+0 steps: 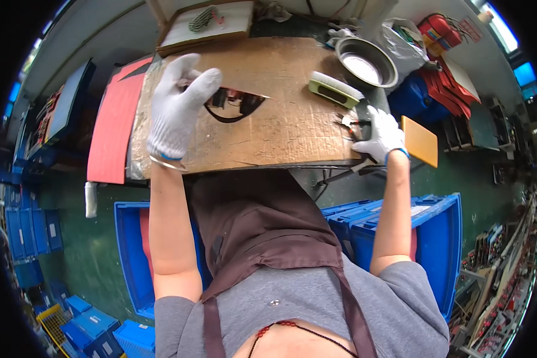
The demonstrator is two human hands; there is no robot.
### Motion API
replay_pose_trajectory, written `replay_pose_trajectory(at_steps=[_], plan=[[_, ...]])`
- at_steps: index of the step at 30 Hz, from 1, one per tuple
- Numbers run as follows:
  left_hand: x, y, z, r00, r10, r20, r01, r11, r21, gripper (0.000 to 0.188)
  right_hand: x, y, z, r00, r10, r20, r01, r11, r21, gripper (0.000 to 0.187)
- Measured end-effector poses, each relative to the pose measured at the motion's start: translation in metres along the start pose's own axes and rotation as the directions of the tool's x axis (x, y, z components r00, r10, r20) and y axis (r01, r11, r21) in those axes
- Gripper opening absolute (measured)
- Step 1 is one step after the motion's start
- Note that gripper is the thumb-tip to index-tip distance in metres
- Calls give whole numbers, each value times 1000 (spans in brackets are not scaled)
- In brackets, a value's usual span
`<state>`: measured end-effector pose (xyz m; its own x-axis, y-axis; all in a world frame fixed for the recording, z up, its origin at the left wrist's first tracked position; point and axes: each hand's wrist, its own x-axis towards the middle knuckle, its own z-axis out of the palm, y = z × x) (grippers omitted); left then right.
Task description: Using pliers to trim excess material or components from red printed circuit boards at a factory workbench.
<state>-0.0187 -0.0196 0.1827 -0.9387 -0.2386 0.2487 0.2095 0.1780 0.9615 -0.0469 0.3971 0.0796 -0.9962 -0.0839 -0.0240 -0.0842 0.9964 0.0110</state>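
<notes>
My left hand [182, 107], in a white knitted glove, is raised over the left part of the cardboard-covered table [268, 140]. Its thumb and fingers pinch a shiny mirror-like piece [235, 106] with a curved dark edge and a pointed end, which reflects the surroundings. At the table's right edge, my gloved right hand [380, 132] is closed round the dark handles of a small pair of pliers [347, 122]. The pliers' jaws point left, low over the cardboard. Part of the handles is hidden by the hand.
A green brush [334, 92] with white bristles lies beyond the pliers, near a metal bowl [367, 62]. A shallow box [206, 27] stands at the back. Red sheet [116, 122] covers the left side. Blue crates [131, 256] flank my legs; an orange board [419, 142] sits right.
</notes>
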Motion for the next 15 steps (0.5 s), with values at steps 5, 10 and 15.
replay_pose_trajectory(at_steps=[5,10,15], plan=[[30,-15,2,976,-137,168,84,954,289,70,14,-10,-13,980,-132,148,142,988,-58,80],[24,-6,17,989,-135,61,113,952,284,71,5,-18,-15,976,-218,-3,218,976,-22,42],[19,-9,26,996,-92,-20,91,875,475,79,-30,-54,-49,953,-168,-252,242,923,300,35]])
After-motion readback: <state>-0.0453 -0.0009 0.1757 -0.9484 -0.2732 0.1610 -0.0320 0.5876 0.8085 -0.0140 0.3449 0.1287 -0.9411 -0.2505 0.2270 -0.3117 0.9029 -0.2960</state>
